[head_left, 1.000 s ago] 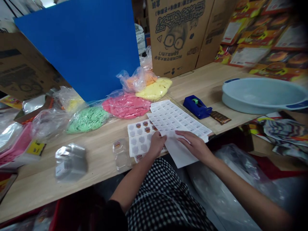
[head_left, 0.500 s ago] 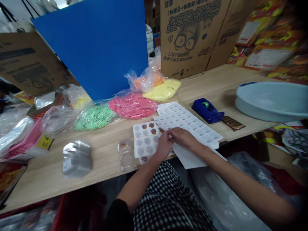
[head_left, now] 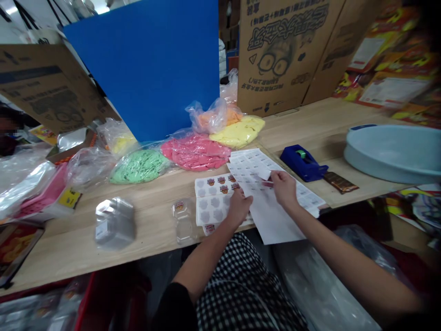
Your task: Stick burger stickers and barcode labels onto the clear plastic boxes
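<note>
My left hand [head_left: 239, 207] grips the near edge of a white paper sheet [head_left: 279, 223], beside a sticker sheet with burger logos [head_left: 215, 197]. My right hand [head_left: 284, 187] pinches the paper higher up, over a printed sheet of small white labels [head_left: 272, 177], and a white corner [head_left: 263, 172] stands lifted by its fingers. A small clear plastic box [head_left: 184, 221] with a round sticker sits left of my left hand. Bags of green [head_left: 139, 166], pink [head_left: 196, 153] and yellow [head_left: 237, 133] soft material lie beyond the sheets.
The light wood table [head_left: 148, 225] carries a blue tape dispenser [head_left: 303, 163], a pale blue tub [head_left: 394, 154] and a stack of foil pouches [head_left: 115, 224]. A blue board [head_left: 144, 69] and cardboard boxes [head_left: 289, 55] stand behind. A person [head_left: 7, 133] shows at the far left.
My hands have moved apart, with the right hand shifting up and right. A white corner now stands lifted at my right fingers. The whole view has drifted, so the table contents sit further right.
</note>
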`<act>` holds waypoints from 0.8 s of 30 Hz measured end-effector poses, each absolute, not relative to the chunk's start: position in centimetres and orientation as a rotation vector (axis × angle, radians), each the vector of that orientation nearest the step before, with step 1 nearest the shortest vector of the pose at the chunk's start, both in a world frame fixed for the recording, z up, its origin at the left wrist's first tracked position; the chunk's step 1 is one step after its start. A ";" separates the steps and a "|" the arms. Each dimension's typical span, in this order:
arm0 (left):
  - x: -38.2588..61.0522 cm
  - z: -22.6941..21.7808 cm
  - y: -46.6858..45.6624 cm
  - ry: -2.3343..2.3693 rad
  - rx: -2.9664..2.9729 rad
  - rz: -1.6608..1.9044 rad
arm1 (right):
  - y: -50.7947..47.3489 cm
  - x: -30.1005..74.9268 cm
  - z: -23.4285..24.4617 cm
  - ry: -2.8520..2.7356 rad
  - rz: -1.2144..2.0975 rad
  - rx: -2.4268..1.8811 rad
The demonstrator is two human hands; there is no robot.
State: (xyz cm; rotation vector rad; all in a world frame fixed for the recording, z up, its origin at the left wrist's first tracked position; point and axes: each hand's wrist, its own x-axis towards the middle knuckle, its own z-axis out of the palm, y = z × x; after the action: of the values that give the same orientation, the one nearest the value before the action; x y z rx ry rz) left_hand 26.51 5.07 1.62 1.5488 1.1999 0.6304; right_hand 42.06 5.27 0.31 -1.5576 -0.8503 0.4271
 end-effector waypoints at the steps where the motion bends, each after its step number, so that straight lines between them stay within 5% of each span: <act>1: 26.1 2.1 5.0 1.201 1.552 0.630 | 5.0 42.0 0.7 -0.879 0.378 -1.567; 7: 21.5 5.0 3.9 1.121 1.812 0.758 | 1.7 36.7 3.4 -1.634 -0.013 -1.340; 12: 16.5 4.7 2.3 1.011 1.632 0.884 | 0.5 31.3 4.3 -1.868 0.003 -1.205; 24: 6.2 4.0 -1.3 1.265 1.846 0.819 | 1.1 25.0 4.1 -1.315 1.330 -1.394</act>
State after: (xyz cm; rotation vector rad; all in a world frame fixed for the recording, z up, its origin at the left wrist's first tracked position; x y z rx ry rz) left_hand 6.15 -1.35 3.99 1.8464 1.2653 0.8192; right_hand 25.00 1.05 4.09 -1.3937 -1.3146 1.3296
